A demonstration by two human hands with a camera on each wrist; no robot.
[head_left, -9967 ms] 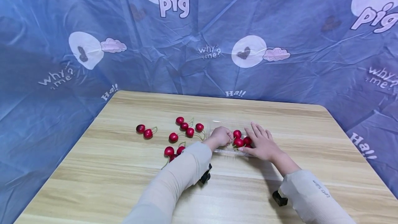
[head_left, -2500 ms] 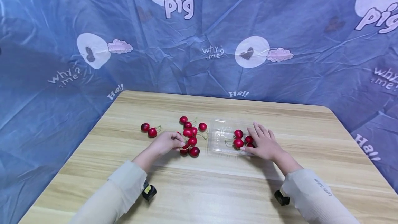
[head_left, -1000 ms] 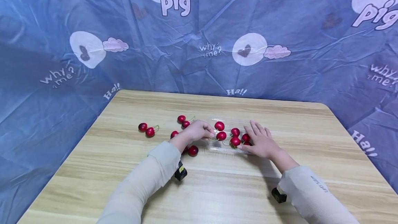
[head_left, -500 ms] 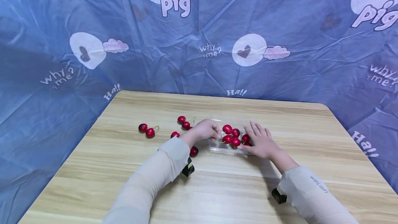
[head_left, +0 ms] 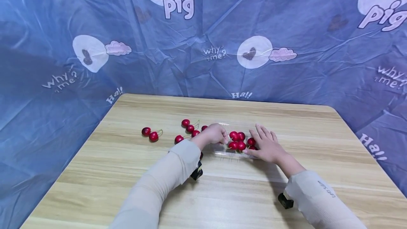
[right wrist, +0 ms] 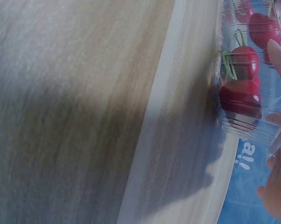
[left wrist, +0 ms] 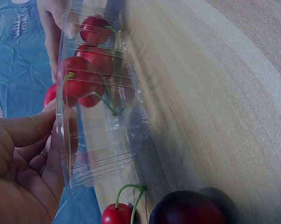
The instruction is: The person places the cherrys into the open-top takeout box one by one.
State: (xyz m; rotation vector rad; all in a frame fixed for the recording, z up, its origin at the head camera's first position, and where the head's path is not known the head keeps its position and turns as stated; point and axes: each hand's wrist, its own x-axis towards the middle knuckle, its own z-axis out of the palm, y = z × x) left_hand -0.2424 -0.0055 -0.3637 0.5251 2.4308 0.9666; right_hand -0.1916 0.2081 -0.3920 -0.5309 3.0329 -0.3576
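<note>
The clear tray [head_left: 222,148] is touched at its edge by the curled left hand [head_left: 213,134]. It is steadied by the flat, open right hand [head_left: 267,145]. Cherries [head_left: 237,140] are seen between both hands, inside the tray.

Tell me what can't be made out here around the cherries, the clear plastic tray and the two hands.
- Head view: the left hand covers part of the clear plastic tray, so whether its fingers still pinch a stem is hidden.
- Head view: the red cherries in the tray overlap, so no exact count.
- Right wrist view: the right hand is cut off by the frame edge.
- Left wrist view: a dark cherry is blurred.
</note>
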